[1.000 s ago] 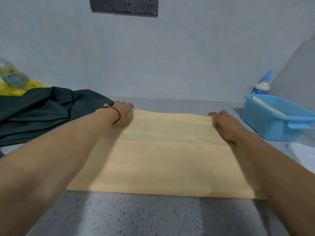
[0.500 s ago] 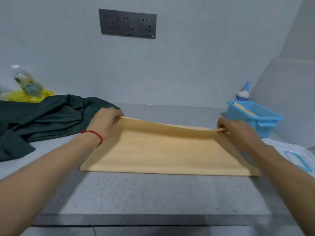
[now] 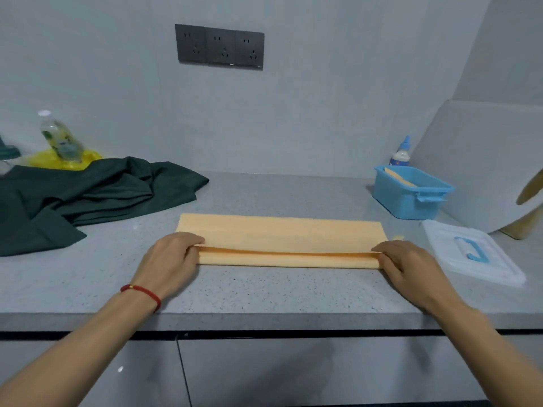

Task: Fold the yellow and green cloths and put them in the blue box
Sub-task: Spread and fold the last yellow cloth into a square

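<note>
Both hands, left (image 3: 170, 257) and right (image 3: 407, 264), pinch the yellow cloth (image 3: 282, 236) on the grey speckled counter (image 3: 264, 289).

A broad strip of bare speckled grey stone countertop (image 3: 264, 292) lies open across the lower middle of the frame. At left, a crumpled dark green cloth (image 3: 88, 198) blocks passage. At right, a translucent white plastic lid with a blue handle (image 3: 473, 254) lies just before the open-topped blue plastic box (image 3: 411, 198), with bare counter between them and the folded yellow cloth (image 3: 279, 233).
</note>
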Tool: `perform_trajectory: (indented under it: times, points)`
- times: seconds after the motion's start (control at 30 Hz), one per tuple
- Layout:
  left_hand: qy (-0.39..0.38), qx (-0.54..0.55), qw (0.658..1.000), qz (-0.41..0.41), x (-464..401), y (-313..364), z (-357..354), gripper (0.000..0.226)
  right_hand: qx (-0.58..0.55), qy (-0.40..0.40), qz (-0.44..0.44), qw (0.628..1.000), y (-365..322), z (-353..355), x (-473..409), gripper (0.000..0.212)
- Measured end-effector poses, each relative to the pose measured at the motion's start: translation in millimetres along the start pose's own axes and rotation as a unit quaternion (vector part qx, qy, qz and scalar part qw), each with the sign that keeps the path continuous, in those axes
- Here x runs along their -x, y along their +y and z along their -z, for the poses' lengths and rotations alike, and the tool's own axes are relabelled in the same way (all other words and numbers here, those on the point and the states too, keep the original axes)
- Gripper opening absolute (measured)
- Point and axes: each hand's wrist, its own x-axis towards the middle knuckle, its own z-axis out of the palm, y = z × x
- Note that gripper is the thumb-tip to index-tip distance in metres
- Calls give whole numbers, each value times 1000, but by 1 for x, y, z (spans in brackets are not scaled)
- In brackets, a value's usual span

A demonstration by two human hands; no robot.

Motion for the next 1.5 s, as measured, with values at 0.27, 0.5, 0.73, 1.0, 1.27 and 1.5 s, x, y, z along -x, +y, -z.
perform_trajectory:
  times: [0.27,0.5,0.73,1.0,1.27,1.5]
  points:
    - [29,18,999,-9,3,1,5,28,-3,65,0,998,-2,1,6,13]
    - [1,-16,1000,13,2,1,1,24,26,21,-84,996,-1,-4,7,13]
    - [31,0,999,-13,-3,15,17,53,-30,-11,-83,996,-14,11,-1,38]
    - [-171,-108,976,-83,-80,110,-52,51,-83,-138,-28,987,-114,-42,-104,50]
    - [-289,-112,951,-20,-66,100,-92,62,-21,-287,-46,957,-109,-94,-93,62]
    - [-252,-140,957,33,-77,13,-59,57,63,-264,-185,944,12,-57,-76,65]
